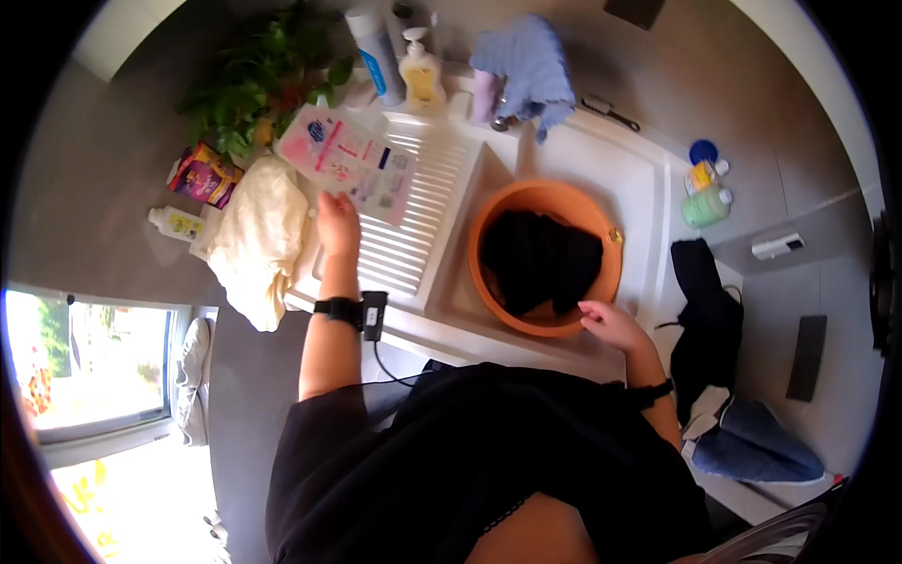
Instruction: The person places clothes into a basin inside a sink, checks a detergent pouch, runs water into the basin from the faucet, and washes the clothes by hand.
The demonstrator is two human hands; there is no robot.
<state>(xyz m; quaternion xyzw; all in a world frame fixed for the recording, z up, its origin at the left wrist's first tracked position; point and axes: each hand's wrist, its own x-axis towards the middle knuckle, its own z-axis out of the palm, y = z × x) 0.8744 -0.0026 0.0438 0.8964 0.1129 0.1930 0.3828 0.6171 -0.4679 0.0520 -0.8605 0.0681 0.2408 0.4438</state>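
Note:
My left hand (338, 224) is closed at the lower edge of a pink and white printed pouch (348, 162), tilted above the ribbed drainboard (399, 249). The pouch's lettering is too blurred to read. Black cloth (540, 258) lies bunched inside an orange-brown plastic basin (490, 305), which stands in the white sink (644, 202). Close to the basin's near right rim is my right hand (613, 325), its fingers curled together. What they hold, if anything, cannot be made out.
Cream cloth (258, 235) hangs over the sink's left edge beside a potted plant (258, 80). A pump bottle (422, 75) and a blue cloth (526, 66) over the faucet line the back. Bottles (707, 205) and dark clothing (707, 320) are on the right.

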